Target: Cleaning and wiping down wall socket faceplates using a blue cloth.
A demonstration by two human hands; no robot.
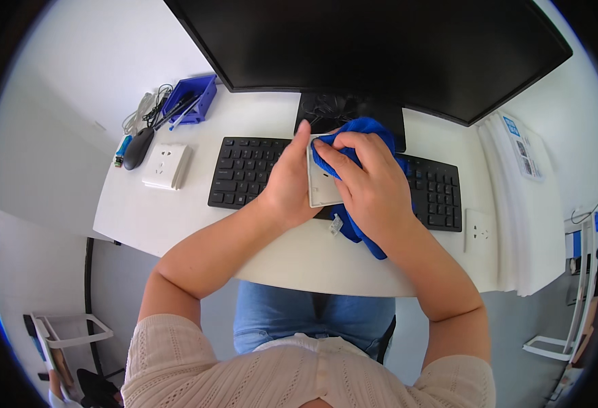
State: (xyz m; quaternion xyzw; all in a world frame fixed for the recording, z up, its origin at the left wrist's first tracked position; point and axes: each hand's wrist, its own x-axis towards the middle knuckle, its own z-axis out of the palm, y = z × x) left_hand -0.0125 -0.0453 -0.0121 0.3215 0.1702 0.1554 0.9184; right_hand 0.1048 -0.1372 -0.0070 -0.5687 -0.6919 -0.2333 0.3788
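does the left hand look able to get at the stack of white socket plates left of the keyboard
Probably yes, but not without letting go first: the left hand is holding a white panel. Nothing covers the socket plates; only the low keyboard lies between.

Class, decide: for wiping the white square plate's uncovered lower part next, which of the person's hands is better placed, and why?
Right, probably: the right hand holds the blue cloth against the white square plate, while the left hand supports the plate's left side.
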